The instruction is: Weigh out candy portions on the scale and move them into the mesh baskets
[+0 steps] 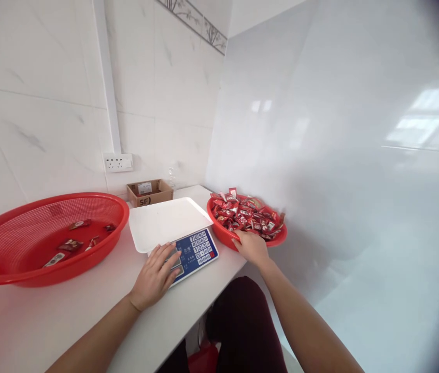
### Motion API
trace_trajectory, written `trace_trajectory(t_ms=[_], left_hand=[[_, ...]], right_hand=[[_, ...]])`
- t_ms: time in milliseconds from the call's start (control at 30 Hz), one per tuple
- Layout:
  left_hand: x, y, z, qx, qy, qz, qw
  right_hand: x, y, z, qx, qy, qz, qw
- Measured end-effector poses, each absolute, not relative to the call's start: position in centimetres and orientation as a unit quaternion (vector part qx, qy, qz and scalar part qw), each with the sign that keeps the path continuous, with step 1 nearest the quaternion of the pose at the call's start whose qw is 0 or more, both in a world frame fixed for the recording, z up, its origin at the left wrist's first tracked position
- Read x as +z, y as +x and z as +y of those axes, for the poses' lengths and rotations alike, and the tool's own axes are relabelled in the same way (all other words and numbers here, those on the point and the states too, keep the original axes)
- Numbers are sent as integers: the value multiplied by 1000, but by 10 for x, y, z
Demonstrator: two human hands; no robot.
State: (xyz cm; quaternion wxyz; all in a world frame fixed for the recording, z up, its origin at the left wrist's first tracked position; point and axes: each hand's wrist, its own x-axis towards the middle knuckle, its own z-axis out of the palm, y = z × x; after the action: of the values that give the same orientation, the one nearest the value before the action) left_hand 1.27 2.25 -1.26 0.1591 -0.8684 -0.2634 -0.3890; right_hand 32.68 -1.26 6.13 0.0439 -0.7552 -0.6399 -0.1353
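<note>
My left hand (156,277) lies with its fingers stretched over the display end of a blue-fronted digital weighing scale (192,254). The scale's white pan (170,220) holds nothing. With my right hand (251,245) I grip the near rim of a red plastic basket (223,235), fingers curled over its edge. Small red-wrapped snack packets (244,213) are heaped in that basket, just right of the scale. On the left stands a larger red mesh basket (120,235) with several loose packets (70,245) on its bottom.
A small open cardboard box (151,197) sits behind the scale, beside a clear plastic bottle (172,177). Tiled wall backs the white table (126,321), and a glossy grey panel (320,207) rises on the right. A wall socket (118,162) is above the box.
</note>
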Motion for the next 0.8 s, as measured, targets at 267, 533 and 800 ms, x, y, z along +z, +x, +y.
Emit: trace_trajectory(t_ms=[267,533,800], left_hand=[[-10,13,17,-386,-864,-263,189],[-9,15,17,-407,-859,-253,180],[-7,15,17,-423,-856,-261,144]], right_hand=[[54,331,-11,-153,-742,-650,63],[47,339,-5,-167,-729,-659,77],[53,344,-4,-90,-736,-667,72]])
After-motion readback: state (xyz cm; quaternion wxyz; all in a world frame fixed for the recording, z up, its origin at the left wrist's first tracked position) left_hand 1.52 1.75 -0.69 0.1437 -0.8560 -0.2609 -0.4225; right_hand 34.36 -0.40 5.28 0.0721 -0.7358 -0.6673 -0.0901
